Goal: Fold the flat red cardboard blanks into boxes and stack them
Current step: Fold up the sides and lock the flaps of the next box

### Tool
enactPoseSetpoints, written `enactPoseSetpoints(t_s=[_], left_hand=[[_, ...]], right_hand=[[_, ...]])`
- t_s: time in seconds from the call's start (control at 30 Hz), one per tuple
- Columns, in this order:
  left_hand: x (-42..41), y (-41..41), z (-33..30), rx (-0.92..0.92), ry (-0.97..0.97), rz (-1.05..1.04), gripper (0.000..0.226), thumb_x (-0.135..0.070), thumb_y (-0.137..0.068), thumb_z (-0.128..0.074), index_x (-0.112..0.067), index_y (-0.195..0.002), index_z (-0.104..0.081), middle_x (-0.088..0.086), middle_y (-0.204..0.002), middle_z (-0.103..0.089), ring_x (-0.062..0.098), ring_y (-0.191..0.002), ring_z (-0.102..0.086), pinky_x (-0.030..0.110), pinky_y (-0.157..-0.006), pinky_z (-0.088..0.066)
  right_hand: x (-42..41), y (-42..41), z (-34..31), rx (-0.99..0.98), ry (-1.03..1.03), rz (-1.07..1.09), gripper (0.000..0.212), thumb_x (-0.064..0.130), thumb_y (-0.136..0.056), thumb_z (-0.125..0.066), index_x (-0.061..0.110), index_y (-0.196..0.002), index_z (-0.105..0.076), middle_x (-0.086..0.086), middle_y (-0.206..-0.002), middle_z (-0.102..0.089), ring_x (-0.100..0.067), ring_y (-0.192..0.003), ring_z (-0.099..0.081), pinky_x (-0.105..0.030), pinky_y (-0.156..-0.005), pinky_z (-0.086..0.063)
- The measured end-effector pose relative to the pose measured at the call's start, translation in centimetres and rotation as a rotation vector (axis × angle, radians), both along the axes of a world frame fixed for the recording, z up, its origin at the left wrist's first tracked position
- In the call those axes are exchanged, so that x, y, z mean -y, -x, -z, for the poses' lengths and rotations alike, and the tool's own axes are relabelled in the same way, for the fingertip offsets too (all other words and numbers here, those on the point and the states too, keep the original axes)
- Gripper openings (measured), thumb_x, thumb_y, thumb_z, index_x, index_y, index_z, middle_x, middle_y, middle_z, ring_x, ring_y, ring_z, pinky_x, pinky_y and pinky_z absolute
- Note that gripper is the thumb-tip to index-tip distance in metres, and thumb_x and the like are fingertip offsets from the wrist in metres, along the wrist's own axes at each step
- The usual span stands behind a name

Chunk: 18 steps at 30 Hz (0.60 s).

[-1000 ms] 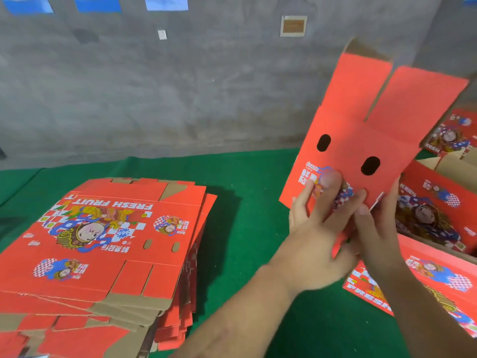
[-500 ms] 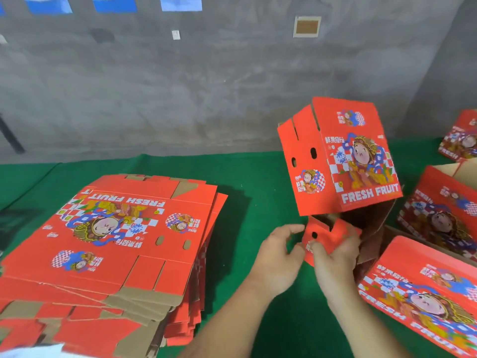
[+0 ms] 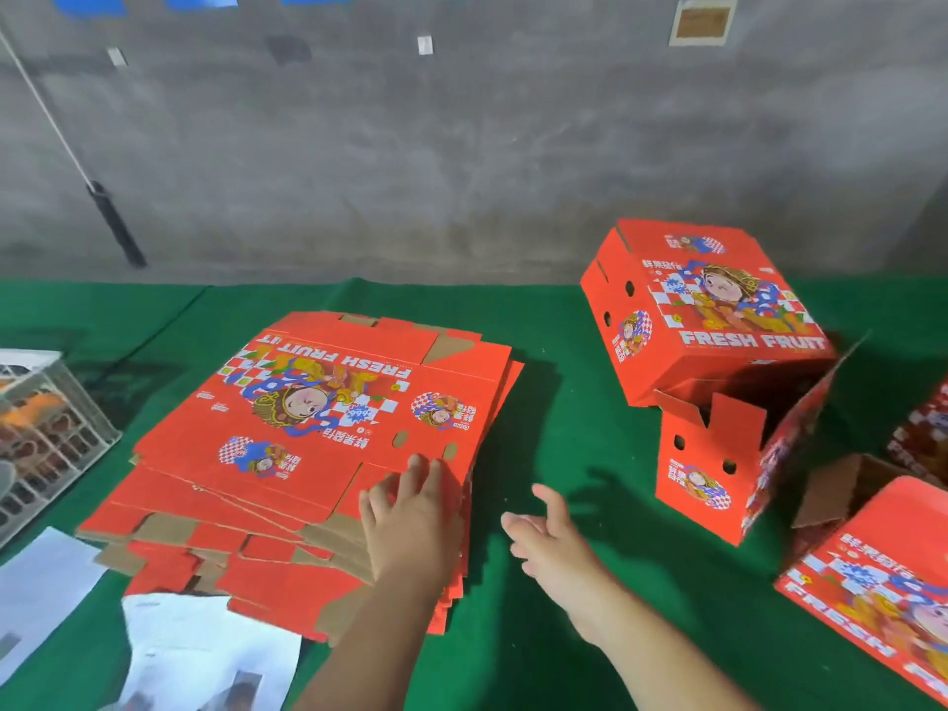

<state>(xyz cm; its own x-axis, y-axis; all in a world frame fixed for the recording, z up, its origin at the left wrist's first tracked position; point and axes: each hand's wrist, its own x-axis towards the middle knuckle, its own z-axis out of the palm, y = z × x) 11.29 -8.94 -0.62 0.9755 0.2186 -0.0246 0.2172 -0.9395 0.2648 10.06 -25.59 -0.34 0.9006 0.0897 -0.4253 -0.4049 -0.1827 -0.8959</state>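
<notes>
The wire crate (image 3: 48, 433) at the green table's (image 3: 554, 351) left edge and the folded box (image 3: 882, 597) at its right edge are cut off by the frame.

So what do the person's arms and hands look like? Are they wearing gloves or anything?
No gloves. The left hand and right hand are both bare, with no rings, watch or bracelet showing. Both forearms are bare too, and no sleeves reach into view.
</notes>
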Motion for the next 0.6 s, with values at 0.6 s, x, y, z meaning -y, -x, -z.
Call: enactPoseSetpoints(t_s=[0.6], left_hand=[[-4.0, 2.9, -0.9, 0.226, 0.500, -0.318, 0.074, -0.043, -0.100, -0.060, -0.007, -0.159, -0.035, 0.022, -0.165, -0.032, 0.039, -0.153, -0.029, 0.048, -0.122, -0.020]], right_hand=[[15.4, 2.6, -1.3, 0.132, -0.397, 0.496, 0.027, -0.003, -0.099, -0.047, 0.008, -0.110, -0.069, -0.021, -0.097, -0.071, -0.021, -0.070, -0.073, -0.035, -0.067, -0.055]])
